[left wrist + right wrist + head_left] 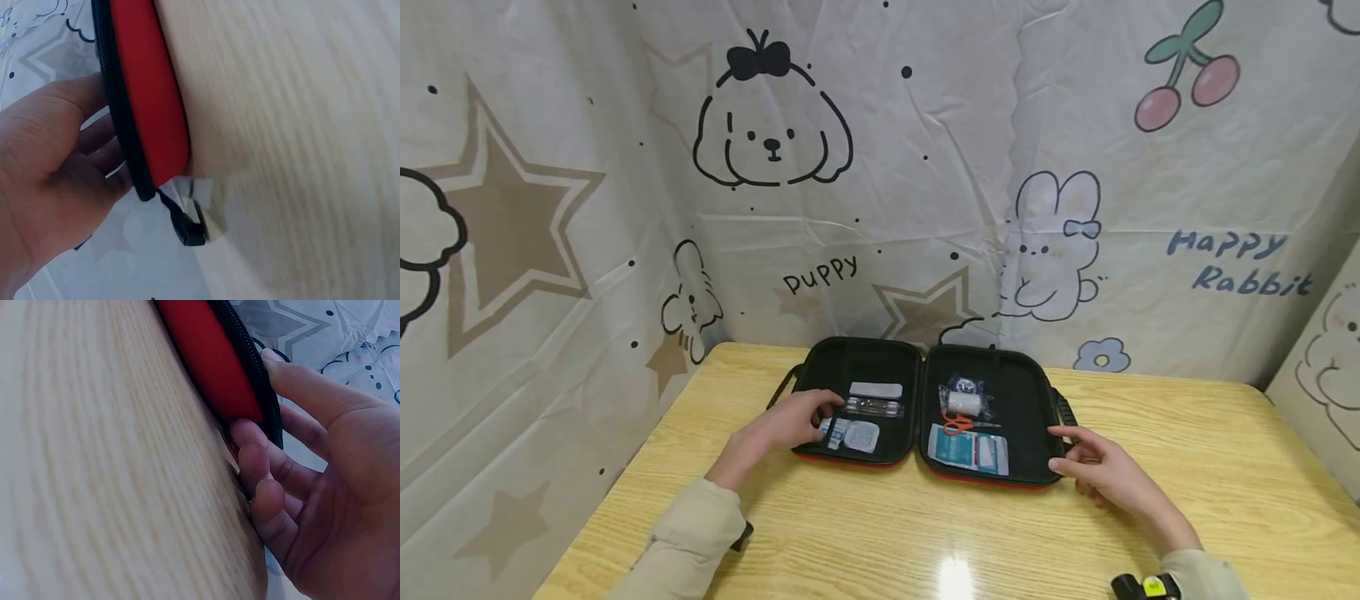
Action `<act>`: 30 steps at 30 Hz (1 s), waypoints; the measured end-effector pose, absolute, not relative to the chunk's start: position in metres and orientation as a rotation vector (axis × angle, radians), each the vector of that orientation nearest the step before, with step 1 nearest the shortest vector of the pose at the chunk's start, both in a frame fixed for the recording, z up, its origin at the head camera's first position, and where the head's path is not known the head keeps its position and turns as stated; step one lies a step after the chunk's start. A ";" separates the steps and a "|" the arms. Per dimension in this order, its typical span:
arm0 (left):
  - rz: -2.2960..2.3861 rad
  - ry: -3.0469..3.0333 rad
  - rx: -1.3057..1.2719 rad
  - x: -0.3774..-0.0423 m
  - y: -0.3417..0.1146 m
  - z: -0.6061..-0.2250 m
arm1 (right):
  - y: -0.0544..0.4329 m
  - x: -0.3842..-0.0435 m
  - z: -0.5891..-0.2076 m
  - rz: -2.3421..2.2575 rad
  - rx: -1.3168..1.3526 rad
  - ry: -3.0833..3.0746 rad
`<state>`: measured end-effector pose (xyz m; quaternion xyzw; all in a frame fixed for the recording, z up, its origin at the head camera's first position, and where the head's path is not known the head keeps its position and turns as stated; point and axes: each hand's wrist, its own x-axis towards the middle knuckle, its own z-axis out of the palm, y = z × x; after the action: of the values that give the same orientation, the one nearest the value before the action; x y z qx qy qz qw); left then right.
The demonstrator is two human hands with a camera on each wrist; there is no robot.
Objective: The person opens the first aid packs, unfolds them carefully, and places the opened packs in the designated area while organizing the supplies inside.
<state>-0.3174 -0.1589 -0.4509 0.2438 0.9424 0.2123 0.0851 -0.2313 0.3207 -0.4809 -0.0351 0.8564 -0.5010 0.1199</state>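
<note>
A black-lined first-aid case (1030,392) with a red shell lies unfolded on the table. My left hand (793,417) reaches over the left half's outer edge, thumb and fingers apart beside a small blue-and-white packet (835,433). In the left wrist view its fingertips are hidden behind the zippered rim (122,112). At the far right edge my right hand (1101,467) grips the case's side, thumb at the zipper and fingers against the red shell (212,362). The left half also holds a white square packet (861,437), clear vials (874,407) and a white strip (876,390).
In the right half lie orange-handled scissors (958,425), a wrapped white roll (964,404) and a teal-and-white packet (967,450). Carry handles stick out at both sides. The wooden table (865,533) meets a printed cloth backdrop (925,192) behind the case.
</note>
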 end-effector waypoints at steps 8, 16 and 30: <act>0.721 2.790 0.805 -0.316 -0.158 -0.455 | 0.321 -0.231 -0.481 -1.465 -0.097 2.502; 0.698 2.722 0.776 -0.316 -0.167 -0.450 | 0.321 -0.231 -0.481 -1.469 -0.105 2.498; 0.812 2.663 0.808 -0.320 -0.164 -0.454 | 0.320 -0.231 -0.479 -1.463 -0.090 2.500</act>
<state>-0.3198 -0.1642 -0.4536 0.2768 0.9118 0.2781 0.1212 -0.2309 0.3203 -0.4793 -0.0308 0.8563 -0.5011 0.1213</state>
